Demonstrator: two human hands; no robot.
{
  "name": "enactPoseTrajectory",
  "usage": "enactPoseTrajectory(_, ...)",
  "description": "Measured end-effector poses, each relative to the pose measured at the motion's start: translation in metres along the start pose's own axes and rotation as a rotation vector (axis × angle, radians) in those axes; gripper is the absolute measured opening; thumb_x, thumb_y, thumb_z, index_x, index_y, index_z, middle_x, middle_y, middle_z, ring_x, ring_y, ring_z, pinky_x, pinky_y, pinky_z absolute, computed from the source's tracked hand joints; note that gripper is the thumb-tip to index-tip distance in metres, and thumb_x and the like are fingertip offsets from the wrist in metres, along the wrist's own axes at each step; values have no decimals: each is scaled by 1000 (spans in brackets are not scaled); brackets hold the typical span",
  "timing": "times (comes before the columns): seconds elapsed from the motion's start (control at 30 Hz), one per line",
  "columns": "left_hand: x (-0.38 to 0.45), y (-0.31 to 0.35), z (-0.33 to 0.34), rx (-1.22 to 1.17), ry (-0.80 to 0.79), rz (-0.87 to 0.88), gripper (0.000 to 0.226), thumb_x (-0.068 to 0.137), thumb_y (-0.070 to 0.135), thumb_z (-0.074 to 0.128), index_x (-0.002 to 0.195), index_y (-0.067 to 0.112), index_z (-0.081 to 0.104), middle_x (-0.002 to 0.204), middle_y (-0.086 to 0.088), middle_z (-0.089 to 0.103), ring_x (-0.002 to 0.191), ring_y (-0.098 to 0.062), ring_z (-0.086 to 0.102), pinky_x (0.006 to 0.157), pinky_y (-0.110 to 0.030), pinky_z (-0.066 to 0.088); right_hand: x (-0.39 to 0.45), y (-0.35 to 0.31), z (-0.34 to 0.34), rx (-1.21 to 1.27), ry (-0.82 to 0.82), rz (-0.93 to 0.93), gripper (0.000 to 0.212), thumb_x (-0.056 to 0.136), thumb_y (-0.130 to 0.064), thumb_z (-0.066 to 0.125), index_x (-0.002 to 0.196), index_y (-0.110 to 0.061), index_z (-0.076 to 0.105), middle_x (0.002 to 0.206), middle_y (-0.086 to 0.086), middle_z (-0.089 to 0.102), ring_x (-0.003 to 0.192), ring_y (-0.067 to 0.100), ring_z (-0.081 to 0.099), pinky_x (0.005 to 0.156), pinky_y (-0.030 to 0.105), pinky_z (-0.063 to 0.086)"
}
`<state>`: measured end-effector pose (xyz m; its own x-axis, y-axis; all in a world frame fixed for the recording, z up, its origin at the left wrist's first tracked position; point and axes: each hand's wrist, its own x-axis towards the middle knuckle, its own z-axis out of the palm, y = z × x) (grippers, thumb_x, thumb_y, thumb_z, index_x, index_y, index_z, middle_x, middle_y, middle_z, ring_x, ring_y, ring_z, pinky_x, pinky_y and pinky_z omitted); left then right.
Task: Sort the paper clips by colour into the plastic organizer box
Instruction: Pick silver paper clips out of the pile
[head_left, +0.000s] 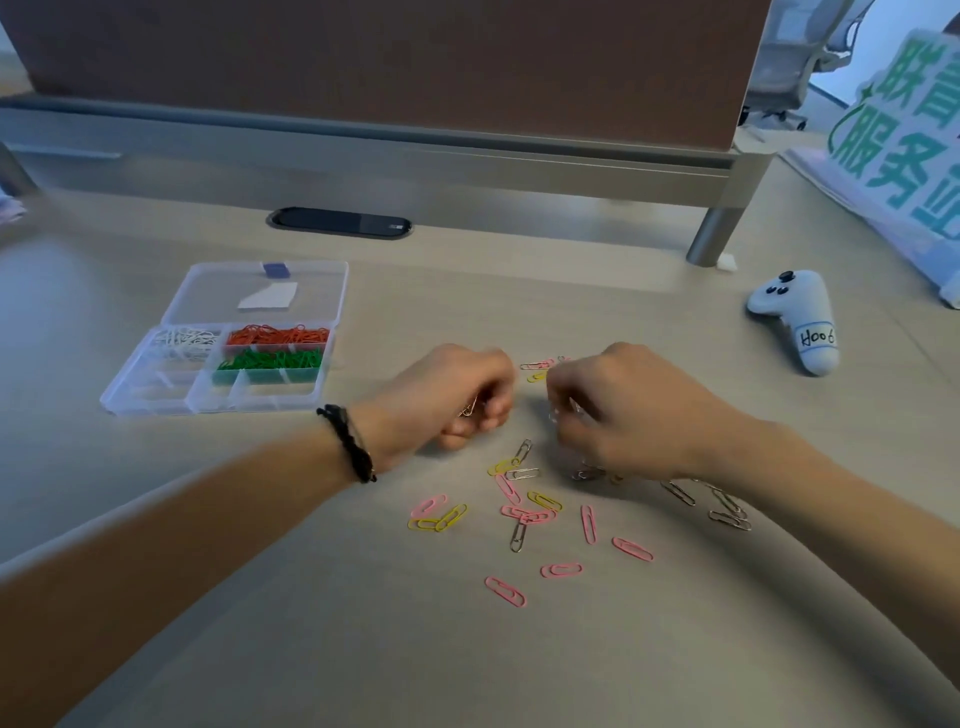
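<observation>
Clear plastic organizer box (156, 395) heads our list at far left on the worktop (260, 597), its lid (260, 291) folded back flat behind it. Within it we log white clips (184, 343) in the rear left compartment, orange clips (278, 334) in the rear right row, and green clips (270, 359) in the row just in front of the orange.

Next we note the left hand (452, 395), a black band (348, 441) at its wrist, fingers clenched around a few silver clips (469, 408) that show between them.

Between and below the two hands lies the loose scatter: pink clips (505, 591), yellow clips (451, 517) and bare metal clips (522, 474), some overlapping, some well apart.

Right hand (623, 410) follows, fingers curled down and pinching what looks like a silver clip (555, 414); blur keeps us from saying more. More metal clips (730, 518) lie beside its wrist.

Last, at far right, we record a white controller (797, 317) with a handwritten label, and a green-lettered sign (904, 135) beyond it.
</observation>
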<state>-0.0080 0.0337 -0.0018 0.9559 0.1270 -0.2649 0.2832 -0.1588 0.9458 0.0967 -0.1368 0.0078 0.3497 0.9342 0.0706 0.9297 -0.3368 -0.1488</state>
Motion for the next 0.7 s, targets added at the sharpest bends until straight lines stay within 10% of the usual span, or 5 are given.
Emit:
enactPoseTrajectory(0.13, 2, 0, 16, 977, 149, 273, 34, 89, 36, 58, 65, 13, 53, 55, 5, 48, 55, -12, 47, 53, -28, 33, -4, 10, -4, 461, 61, 125, 16, 74, -24, 47, 64, -11, 48, 55, -3, 43, 53, 10, 35, 51, 26, 29)
enactPoseTrajectory(0.3, -2, 4, 33, 1575, 86, 359, 28, 99, 37, 38, 85, 19, 53, 76, -4, 52, 67, -26, 43, 62, -31, 33, -9, 15, -9, 601, 61, 159, 18, 84, -11, 53, 70, 0, 51, 55, 0, 41, 52, 9, 32, 48, 21, 27)
enactPoseTrajectory(0.7, 33, 29, 20, 1513, -277, 120, 24, 89, 23, 52, 73, 5, 53, 68, -9, 52, 61, -28, 46, 56, -30, 40, -18, 32, -2, 856, 75, 359, 25, 72, -22, 49, 70, 3, 50, 51, -5, 37, 47, 9, 28, 45, 23, 23)
